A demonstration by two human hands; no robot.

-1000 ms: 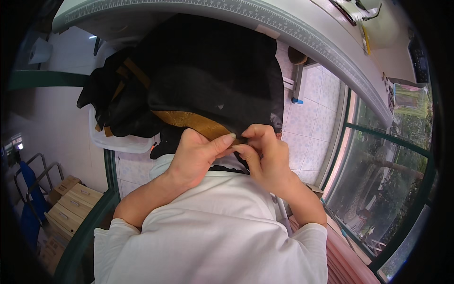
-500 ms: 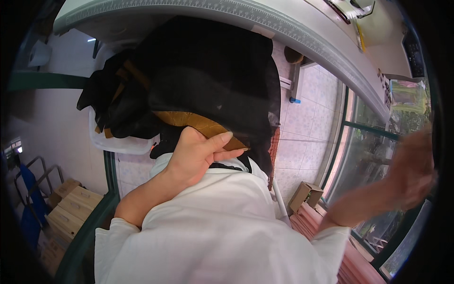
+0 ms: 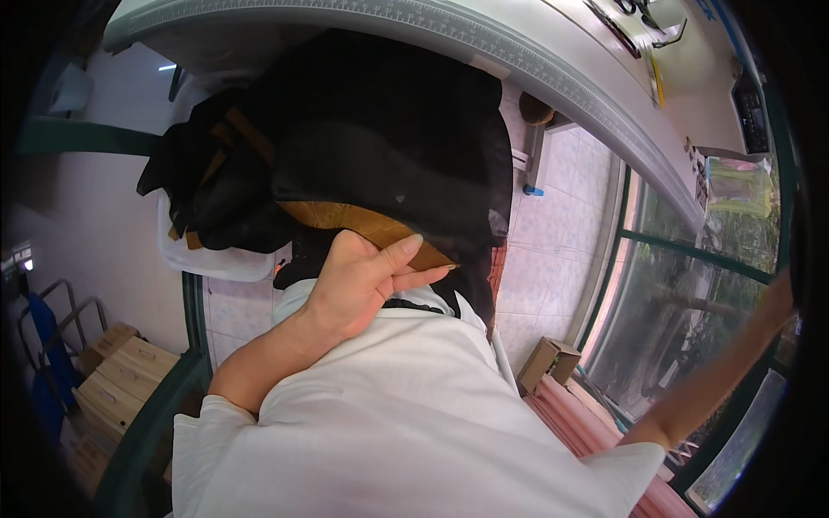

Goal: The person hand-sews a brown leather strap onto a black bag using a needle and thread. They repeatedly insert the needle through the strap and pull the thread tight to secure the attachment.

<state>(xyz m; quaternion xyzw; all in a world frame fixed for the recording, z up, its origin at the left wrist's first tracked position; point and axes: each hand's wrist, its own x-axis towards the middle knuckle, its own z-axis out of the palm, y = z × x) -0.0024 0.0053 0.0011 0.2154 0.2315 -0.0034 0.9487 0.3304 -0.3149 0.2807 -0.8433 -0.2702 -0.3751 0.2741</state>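
A large piece of black material (image 3: 389, 129), like cloth or soft leather, hangs from under the table edge toward my lap. Along its lower part runs a shiny brown strip (image 3: 363, 224), tape-like in look. My left hand (image 3: 363, 276) is closed on the right end of this strip, thumb on top and fingers folded beneath. Far to the right stretches my right forearm (image 3: 725, 371); its hand is lost past the dark rim of the picture. More bunched black material with brown strips (image 3: 250, 134) lies at the left, over a white plastic bin (image 3: 216, 262).
A grey-edged table with a ruler scale (image 3: 553, 78) curves across the top, with eyeglasses (image 3: 665, 34) on it. A window (image 3: 673, 319) fills the right side, near a small cardboard box (image 3: 548, 363). Wooden drawers (image 3: 129, 388) stand lower left.
My right arm has reached farther out to the right and its hand has left the picture. My left hand keeps its hold on the brown strip, nearly unmoved.
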